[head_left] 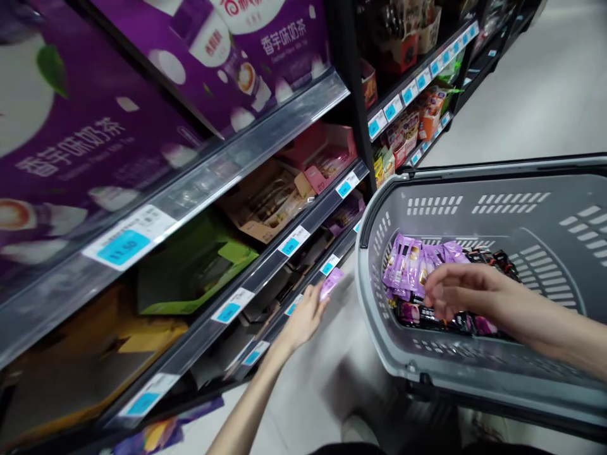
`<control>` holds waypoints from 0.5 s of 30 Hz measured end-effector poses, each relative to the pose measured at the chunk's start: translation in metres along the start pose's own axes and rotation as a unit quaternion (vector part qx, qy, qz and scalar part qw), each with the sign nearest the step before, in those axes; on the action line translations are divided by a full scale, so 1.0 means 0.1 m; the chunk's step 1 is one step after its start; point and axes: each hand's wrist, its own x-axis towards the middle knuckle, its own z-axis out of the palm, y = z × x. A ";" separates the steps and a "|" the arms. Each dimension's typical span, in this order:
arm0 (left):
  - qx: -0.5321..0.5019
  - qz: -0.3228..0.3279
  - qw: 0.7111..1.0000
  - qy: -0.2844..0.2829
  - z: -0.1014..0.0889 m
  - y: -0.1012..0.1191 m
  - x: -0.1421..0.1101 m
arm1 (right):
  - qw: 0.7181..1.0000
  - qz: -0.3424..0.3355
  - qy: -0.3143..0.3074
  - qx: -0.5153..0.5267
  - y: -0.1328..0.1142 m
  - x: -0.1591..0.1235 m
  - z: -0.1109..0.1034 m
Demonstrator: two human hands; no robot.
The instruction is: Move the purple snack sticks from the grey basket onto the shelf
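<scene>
Between the fingers of my left hand (304, 319) is a small purple packet (331, 284), held out low beside the bottom shelf edge. My right hand (467, 289) hovers over the grey shopping basket (379, 208), its fingers loosely bent and apart, with nothing visible in them. Inside the basket, a bunch of purple packets (403, 262) lies at the near-left end. Dark packets with purple pictures (411, 314) lie beside and below it, partly hidden by my right hand.
Store shelves (303, 234) with price tags run along the left, holding open cardboard boxes. Large purple cartons (279, 63) stand on the upper shelf. A colourful packet (159, 435) lies at the shelf's foot. Pale floor (559, 82) stretches along the aisle.
</scene>
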 end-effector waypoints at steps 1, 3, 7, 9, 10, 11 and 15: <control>0.016 0.011 1.000 -0.010 0.11 -0.02 0.10 | 1.000 0.002 -0.013 -0.013 0.01 0.00 0.02; 0.050 0.028 0.998 -0.006 0.21 0.00 0.39 | 0.998 0.001 -0.032 -0.047 0.03 0.01 0.05; 0.124 0.068 0.990 0.021 -0.03 0.25 1.16 | 0.993 -0.021 -0.036 -0.112 0.03 0.01 0.04; 0.157 0.079 0.984 0.014 -0.18 0.35 1.55 | 0.992 -0.024 -0.031 -0.122 0.03 0.01 0.03; 0.161 0.065 0.985 0.013 -0.22 0.38 1.74 | 0.992 -0.020 -0.027 -0.122 0.04 0.01 0.03; 0.157 0.045 0.986 0.017 -0.25 0.40 1.90 | 0.992 -0.015 -0.024 -0.121 0.05 0.00 0.03; 0.133 -0.015 0.990 0.033 -0.17 0.35 2.36 | 0.993 0.010 -0.035 -0.110 0.12 -0.04 0.06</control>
